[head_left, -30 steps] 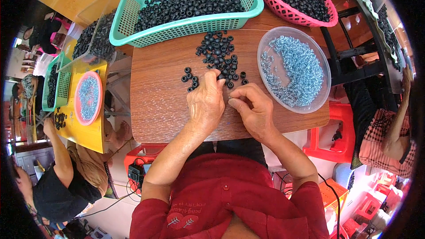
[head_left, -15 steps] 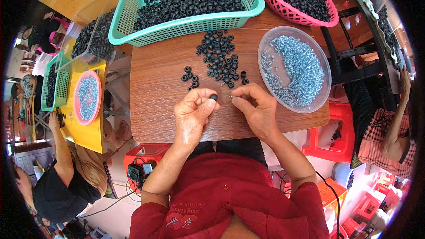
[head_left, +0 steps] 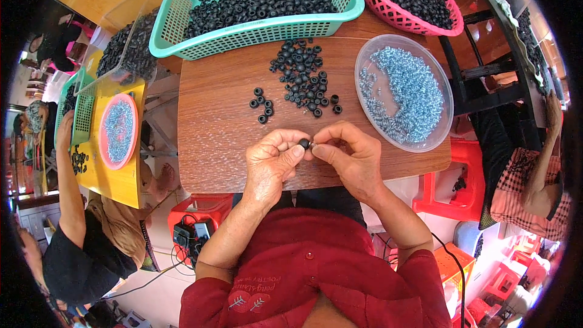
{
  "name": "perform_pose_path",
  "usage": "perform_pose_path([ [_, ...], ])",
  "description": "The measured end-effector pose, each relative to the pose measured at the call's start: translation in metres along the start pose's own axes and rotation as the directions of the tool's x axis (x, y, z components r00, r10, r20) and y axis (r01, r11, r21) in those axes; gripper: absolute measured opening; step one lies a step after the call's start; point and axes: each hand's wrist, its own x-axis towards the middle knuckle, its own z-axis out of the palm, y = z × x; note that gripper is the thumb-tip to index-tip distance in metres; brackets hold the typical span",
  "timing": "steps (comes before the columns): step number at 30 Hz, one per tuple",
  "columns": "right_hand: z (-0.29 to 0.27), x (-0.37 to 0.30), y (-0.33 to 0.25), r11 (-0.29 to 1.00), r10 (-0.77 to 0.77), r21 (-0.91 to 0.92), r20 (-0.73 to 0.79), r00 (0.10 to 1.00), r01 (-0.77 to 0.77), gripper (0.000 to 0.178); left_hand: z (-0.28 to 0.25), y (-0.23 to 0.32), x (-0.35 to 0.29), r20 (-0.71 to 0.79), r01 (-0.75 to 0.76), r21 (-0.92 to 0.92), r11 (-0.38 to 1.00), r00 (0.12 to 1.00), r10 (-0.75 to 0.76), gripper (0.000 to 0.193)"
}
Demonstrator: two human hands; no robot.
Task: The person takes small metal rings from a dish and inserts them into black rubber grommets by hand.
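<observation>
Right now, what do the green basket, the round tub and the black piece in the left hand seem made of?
Green basket: probably plastic, smooth, with evenly moulded grid holes.
Round tub: likely clear, smooth plastic; the brown tabletop shows through.
Black piece in the left hand: mostly matte, with little shine; perhaps plastic or rubber, too small to tell.

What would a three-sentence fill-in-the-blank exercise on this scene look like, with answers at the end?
The left hand pinches a round bead coloured ____.
The clear round container holds small shiny pieces coloured ____.
Just right of the large green basket stands another basket coloured ____.

Missing words: black; blue; pink.
</observation>
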Motion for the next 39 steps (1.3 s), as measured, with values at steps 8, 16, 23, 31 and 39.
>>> perform_pose_path([
  [8,-0.002,-0.002,-0.008,1.0,0.001,-0.004,-0.019,1.0,-0.001,0.011,-0.004,0.004,0.0,0.053,0.03,-0.087,0.996,0.998,-0.025,0.018],
  [16,0.004,-0.003,-0.012,0.998,0.016,0.065,0.009,1.0,-0.017,0.011,-0.004,0.003,-0.001,0.107,0.127,-0.24,0.963,0.989,-0.103,0.02],
  [23,0.003,0.001,-0.008,0.997,0.069,0.029,0.057,0.996,-0.071,0.011,0.001,0.0,-0.006,0.019,-0.044,0.0,0.999,0.999,0.044,0.017],
  [31,0.001,0.008,0.001,0.986,0.133,0.091,0.101,0.986,-0.142,0.01,-0.006,-0.007,-0.001,0.166,0.173,-0.326,0.929,0.978,-0.123,0.021],
  [39,0.006,-0.013,-0.024,0.992,-0.108,-0.07,0.014,0.994,0.109,0.009,-0.006,-0.017,0.005,0.268,0.218,-0.436,0.873,0.958,-0.105,0.022],
])
